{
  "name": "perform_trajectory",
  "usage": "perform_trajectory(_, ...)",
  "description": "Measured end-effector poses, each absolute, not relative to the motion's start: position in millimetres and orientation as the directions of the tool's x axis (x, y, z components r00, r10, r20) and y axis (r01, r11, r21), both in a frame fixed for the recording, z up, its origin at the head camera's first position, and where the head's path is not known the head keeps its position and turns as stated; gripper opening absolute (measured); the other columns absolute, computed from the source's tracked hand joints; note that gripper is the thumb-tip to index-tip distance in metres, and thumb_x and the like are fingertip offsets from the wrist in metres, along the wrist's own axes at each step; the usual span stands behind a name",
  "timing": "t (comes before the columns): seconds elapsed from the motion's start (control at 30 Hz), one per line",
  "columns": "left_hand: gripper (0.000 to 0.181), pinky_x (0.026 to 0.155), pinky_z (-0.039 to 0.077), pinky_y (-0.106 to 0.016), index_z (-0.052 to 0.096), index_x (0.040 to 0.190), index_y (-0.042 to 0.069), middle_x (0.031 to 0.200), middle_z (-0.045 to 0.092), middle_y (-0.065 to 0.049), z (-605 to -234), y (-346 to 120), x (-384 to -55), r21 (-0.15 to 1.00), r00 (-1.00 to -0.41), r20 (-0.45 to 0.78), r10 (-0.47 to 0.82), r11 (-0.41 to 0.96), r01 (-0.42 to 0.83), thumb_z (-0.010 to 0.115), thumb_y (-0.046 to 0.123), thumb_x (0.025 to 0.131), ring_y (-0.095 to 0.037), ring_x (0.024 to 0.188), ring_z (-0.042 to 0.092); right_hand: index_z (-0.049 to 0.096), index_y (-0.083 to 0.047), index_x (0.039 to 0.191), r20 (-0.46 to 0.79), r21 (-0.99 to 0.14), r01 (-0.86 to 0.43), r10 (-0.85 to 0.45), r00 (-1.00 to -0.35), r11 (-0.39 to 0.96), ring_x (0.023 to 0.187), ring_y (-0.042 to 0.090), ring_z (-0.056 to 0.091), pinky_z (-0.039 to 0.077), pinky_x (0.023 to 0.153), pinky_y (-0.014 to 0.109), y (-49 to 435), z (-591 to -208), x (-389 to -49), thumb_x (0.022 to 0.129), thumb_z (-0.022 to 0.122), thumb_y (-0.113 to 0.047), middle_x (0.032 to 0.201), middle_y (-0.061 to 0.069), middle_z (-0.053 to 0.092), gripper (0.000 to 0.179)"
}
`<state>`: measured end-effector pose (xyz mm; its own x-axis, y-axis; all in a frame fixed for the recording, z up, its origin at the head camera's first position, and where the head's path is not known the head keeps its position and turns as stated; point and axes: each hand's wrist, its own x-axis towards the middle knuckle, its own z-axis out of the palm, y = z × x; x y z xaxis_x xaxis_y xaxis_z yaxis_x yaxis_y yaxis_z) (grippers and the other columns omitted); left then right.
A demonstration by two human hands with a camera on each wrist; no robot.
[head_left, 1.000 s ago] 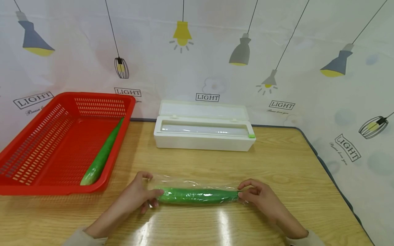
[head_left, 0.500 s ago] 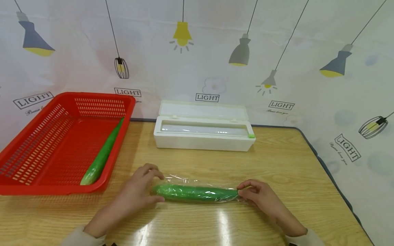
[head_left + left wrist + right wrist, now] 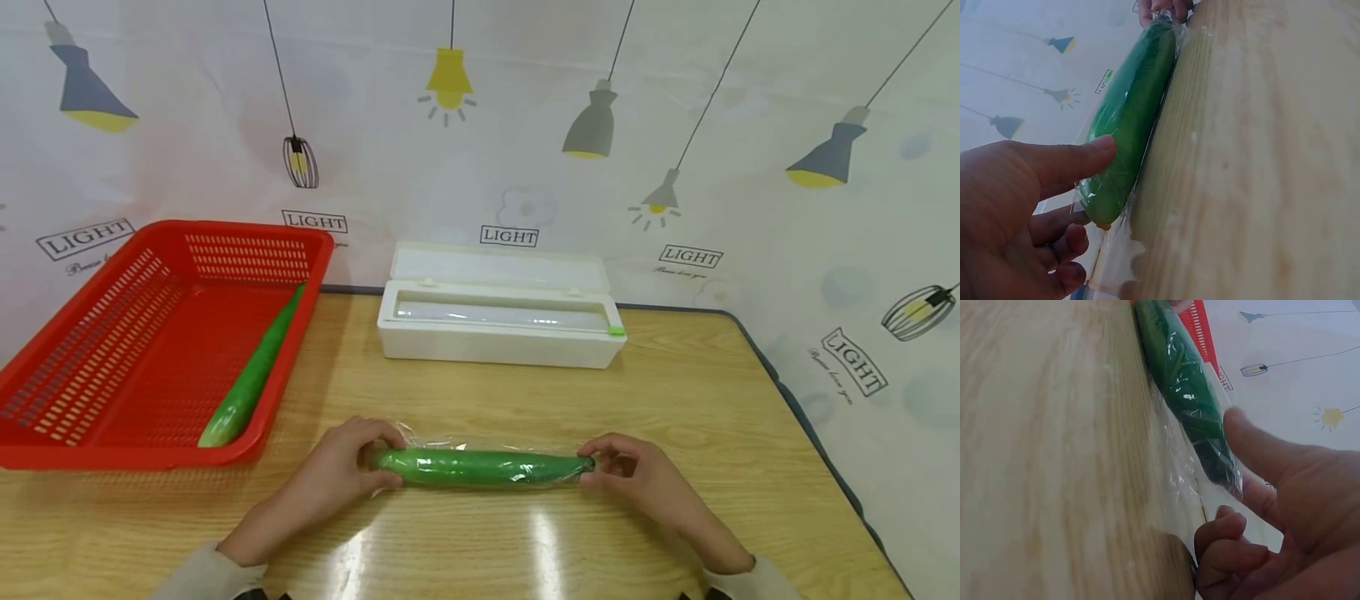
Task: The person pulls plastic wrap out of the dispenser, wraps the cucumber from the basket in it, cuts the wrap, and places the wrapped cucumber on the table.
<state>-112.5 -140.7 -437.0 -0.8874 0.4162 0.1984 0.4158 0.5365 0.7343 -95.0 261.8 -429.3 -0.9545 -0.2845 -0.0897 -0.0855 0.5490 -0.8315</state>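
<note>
A green cucumber (image 3: 480, 468) lies crosswise on the wooden table, wrapped in clear plastic film (image 3: 1175, 450). My left hand (image 3: 341, 458) holds its paler left end between thumb and fingers. In the left wrist view, the thumb of that hand (image 3: 1029, 187) presses on the cucumber (image 3: 1129, 119), and the other fingers are partly behind it. At the dark right end, my right hand (image 3: 637, 475) pinches the wrapped tip with thumb and forefinger. Seen from the right wrist, loose film spreads beside the cucumber (image 3: 1188, 394) on the table.
A red plastic basket (image 3: 135, 457) stands at the left with another cucumber (image 3: 251, 383) along its right wall. Behind the hands sits a white cling film dispenser (image 3: 498, 343), its lid (image 3: 498, 265) raised and a roll inside. A patterned curtain rises behind the table.
My left hand loosened from the cucumber's left end, moved slightly away from me, then took hold of that end again. The cucumber shifted a little farther back. The right hand stayed at its tip.
</note>
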Motion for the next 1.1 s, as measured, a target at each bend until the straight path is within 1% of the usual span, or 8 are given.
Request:
perform_trajectory(0.13, 0.033, 0.057, 0.042, -0.024, 0.064, 0.098, 0.022, 0.086, 0.061, 0.011, -438.7, -142.1, -114.1, 0.781, -0.889, 0.147, 0.433, 0.502, 0.373, 0.084, 0.013, 0.072, -0.012, 0.067, 0.048, 0.070, -0.020, 0.100, -0.050, -0.806, -0.147, -0.314, -0.948, 0.573, 0.078, 0.016, 0.051, 0.045, 0.066, 0.025, 262.3, -431.4, -95.4, 0.080, 0.077, -0.032, 0.090, 0.003, 0.058, 0.025)
perform_trajectory(0.27, 0.030, 0.059, 0.042, -0.024, 0.060, 0.100, 0.018, 0.090, 0.064, 0.010, -439.4, -142.6, -114.1, 0.805, -0.883, 0.130, 0.452, 0.472, 0.360, 0.080, 0.017, 0.078, -0.010, 0.068, 0.049, 0.069, -0.021, 0.099, -0.044, -0.783, -0.172, -0.329, -0.943, 0.597, 0.078, 0.014, 0.051, 0.046, 0.066, 0.025, 261.9, -434.1, -94.4, 0.083, 0.073, -0.035, 0.089, 0.000, 0.058, 0.022)
perform_trajectory(0.43, 0.023, 0.059, 0.041, -0.024, 0.061, 0.099, 0.019, 0.086, 0.062, 0.011, -441.1, -144.0, -114.6, 0.810, -0.869, 0.137, 0.476, 0.451, 0.375, 0.076, 0.027, 0.083, -0.009, 0.065, 0.047, 0.070, -0.022, 0.098, -0.009, -0.741, -0.236, -0.360, -0.933, 0.629, 0.074, 0.010, 0.051, 0.046, 0.063, 0.024, 262.5, -436.7, -94.9, 0.086, 0.069, -0.036, 0.084, -0.004, 0.057, 0.019)
perform_trajectory(0.57, 0.018, 0.059, 0.041, -0.025, 0.063, 0.096, 0.022, 0.085, 0.060, 0.009, -441.9, -143.9, -114.6, 0.821, -0.865, 0.151, 0.478, 0.426, 0.379, 0.075, 0.026, 0.084, -0.011, 0.067, 0.047, 0.071, -0.022, 0.097, 0.014, -0.732, -0.270, -0.382, -0.924, 0.626, 0.075, 0.009, 0.054, 0.048, 0.065, 0.025, 263.7, -437.6, -95.8, 0.088, 0.068, -0.035, 0.085, -0.006, 0.060, 0.016)
perform_trajectory(0.73, 0.018, 0.060, 0.041, -0.025, 0.064, 0.096, 0.019, 0.087, 0.060, 0.007, -440.8, -141.9, -114.1, 0.831, -0.888, 0.153, 0.435, 0.429, 0.353, 0.076, 0.021, 0.083, -0.013, 0.068, 0.047, 0.072, -0.023, 0.097, 0.008, -0.736, -0.267, -0.387, -0.922, 0.622, 0.081, 0.009, 0.059, 0.050, 0.072, 0.026, 264.2, -436.4, -97.7, 0.089, 0.066, -0.036, 0.089, -0.009, 0.063, 0.016)
perform_trajectory(0.9, 0.015, 0.055, 0.038, -0.024, 0.064, 0.093, 0.022, 0.074, 0.057, 0.009, -440.7, -139.4, -114.7, 0.820, -0.912, 0.164, 0.375, 0.462, 0.338, 0.076, 0.021, 0.083, -0.010, 0.060, 0.045, 0.072, -0.018, 0.100, 0.011, -0.728, -0.286, -0.406, -0.914, 0.624, 0.081, 0.009, 0.060, 0.051, 0.071, 0.027, 264.6, -433.5, -97.1, 0.094, 0.061, -0.031, 0.091, -0.007, 0.064, 0.018)
perform_trajectory(1.0, 0.012, 0.054, 0.039, -0.024, 0.064, 0.089, 0.024, 0.072, 0.056, 0.010, -442.2, -137.8, -115.1, 0.813, -0.911, 0.195, 0.364, 0.460, 0.358, 0.075, 0.020, 0.084, -0.008, 0.059, 0.045, 0.071, -0.015, 0.107, 0.002, -0.714, -0.280, -0.398, -0.917, 0.641, 0.084, 0.007, 0.061, 0.052, 0.071, 0.026, 264.6, -431.0, -96.1, 0.098, 0.056, -0.031, 0.098, -0.006, 0.066, 0.024)
perform_trajectory(1.1, 0.011, 0.055, 0.040, -0.024, 0.064, 0.088, 0.025, 0.076, 0.058, 0.012, -442.9, -136.6, -115.3, 0.814, -0.912, 0.200, 0.359, 0.457, 0.358, 0.074, 0.020, 0.085, -0.008, 0.061, 0.046, 0.067, -0.014, 0.113, 0.002, -0.709, -0.277, -0.390, -0.921, 0.649, 0.079, 0.007, 0.060, 0.050, 0.066, 0.025, 264.7, -429.3, -96.3, 0.095, 0.058, -0.034, 0.095, -0.005, 0.066, 0.028)
